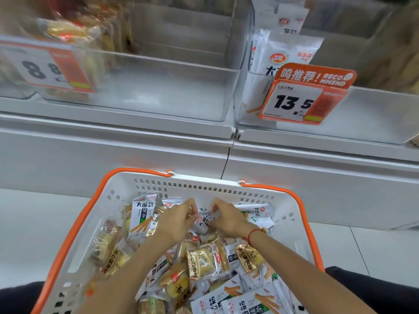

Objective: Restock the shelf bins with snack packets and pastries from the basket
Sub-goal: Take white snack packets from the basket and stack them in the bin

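Note:
A white basket [74, 252] with orange handles sits in front of me, full of white snack packets and gold-wrapped pastries [204, 260]. Both my hands are down at its far end. My right hand [229, 217] pinches a small white snack packet [204, 219] lying on the pile. My left hand [175, 219] has its fingers curled at the same packet's left edge; whether it grips the packet I cannot tell. Above, a clear left shelf bin [158, 87] holds pastries at its left side. The right shelf bin [362, 114] holds upright white snack packets [278, 55].
A price tag reading 8.8 [45, 69] hangs on the left bin, and an orange tag reading 13.5 [303, 98] on the right bin. A white shelf ledge [136, 137] runs below the bins. My dark-clothed knees flank the basket.

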The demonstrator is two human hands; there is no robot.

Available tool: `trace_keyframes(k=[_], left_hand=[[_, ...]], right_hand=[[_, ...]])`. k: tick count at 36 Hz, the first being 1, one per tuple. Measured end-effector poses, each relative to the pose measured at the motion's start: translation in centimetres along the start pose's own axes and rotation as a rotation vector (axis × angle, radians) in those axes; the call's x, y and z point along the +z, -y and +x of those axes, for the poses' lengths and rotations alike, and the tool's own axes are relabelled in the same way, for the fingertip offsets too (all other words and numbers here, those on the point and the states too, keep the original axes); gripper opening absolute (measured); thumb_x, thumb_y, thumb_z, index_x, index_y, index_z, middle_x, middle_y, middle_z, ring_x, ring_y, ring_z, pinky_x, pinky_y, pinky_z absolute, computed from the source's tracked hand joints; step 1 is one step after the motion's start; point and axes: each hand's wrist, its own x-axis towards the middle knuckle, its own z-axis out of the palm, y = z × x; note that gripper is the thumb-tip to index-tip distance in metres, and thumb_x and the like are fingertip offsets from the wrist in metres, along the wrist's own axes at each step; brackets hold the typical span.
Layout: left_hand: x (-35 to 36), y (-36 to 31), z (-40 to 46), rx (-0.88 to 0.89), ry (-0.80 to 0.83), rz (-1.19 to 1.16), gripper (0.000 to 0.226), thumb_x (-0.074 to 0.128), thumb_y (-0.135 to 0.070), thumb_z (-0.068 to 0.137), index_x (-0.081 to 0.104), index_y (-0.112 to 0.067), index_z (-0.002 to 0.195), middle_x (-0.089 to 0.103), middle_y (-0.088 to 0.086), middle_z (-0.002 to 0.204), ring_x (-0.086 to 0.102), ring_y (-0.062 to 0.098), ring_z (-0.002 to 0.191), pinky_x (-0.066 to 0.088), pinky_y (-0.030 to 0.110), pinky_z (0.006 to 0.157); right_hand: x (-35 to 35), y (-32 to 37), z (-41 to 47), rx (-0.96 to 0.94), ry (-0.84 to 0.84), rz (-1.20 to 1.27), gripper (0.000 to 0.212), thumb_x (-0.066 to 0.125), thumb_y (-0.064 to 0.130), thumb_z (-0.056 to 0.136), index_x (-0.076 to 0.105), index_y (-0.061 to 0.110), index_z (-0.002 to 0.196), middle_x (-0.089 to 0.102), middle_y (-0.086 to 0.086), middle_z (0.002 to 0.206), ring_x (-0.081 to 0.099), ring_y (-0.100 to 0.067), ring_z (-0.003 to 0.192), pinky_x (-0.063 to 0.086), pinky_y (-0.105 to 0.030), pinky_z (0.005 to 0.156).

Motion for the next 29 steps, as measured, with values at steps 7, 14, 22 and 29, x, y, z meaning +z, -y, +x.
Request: trace_keyframes(k=[7, 14, 22, 29], left_hand=[[-5.3, -3.6, -1.0, 0.146, -0.048, -0.325, 0.012, 0.056, -0.025, 0.097, 0.049, -0.027, 0.086, 0.066, -0.012, 0.095, 0.062, 0.008, 0.094, 0.047, 0.027, 0.077], [-11.6, -8.2, -1.4, 0.284, -0.199, -0.552, 0.007, 0.061, -0.022, 0.093, 0.056, -0.021, 0.088, 0.071, -0.010, 0.077, 0.065, 0.009, 0.080, 0.049, 0.029, 0.077], [-17.2, -15.1, -2.8, 0.520, -0.445, -0.535, 0.012, 0.068, -0.021, 0.089, 0.063, -0.031, 0.083, 0.067, -0.021, 0.083, 0.061, 0.000, 0.080, 0.045, 0.016, 0.063], [-21.3, -20.1, -2.1, 0.612, -0.615, -0.472, 0.004, 0.065, -0.033, 0.089, 0.065, -0.033, 0.086, 0.068, -0.020, 0.088, 0.062, 0.007, 0.084, 0.051, 0.034, 0.077]], right_hand=[[-6.4, 2.4, -1.9, -0.108, 0.103, 0.081, 0.028, 0.070, 0.017, 0.085, 0.061, 0.008, 0.111, 0.064, -0.008, 0.118, 0.062, -0.025, 0.104, 0.052, -0.036, 0.087], [-14.2, 6.1, -5.3, -0.243, 0.073, 0.074, 0.024, 0.071, 0.026, 0.086, 0.073, 0.007, 0.102, 0.074, -0.007, 0.096, 0.063, -0.010, 0.073, 0.052, -0.030, 0.073], [-22.7, 10.9, -11.1, -0.364, 0.030, 0.032, 0.019, 0.067, 0.020, 0.090, 0.070, 0.012, 0.107, 0.073, 0.003, 0.100, 0.067, -0.010, 0.084, 0.052, -0.021, 0.073], [-27.2, 12.7, -14.6, -0.360, -0.037, 0.240, 0.018, 0.062, 0.017, 0.092, 0.069, 0.010, 0.108, 0.074, 0.003, 0.092, 0.060, -0.005, 0.074, 0.043, -0.015, 0.064]])
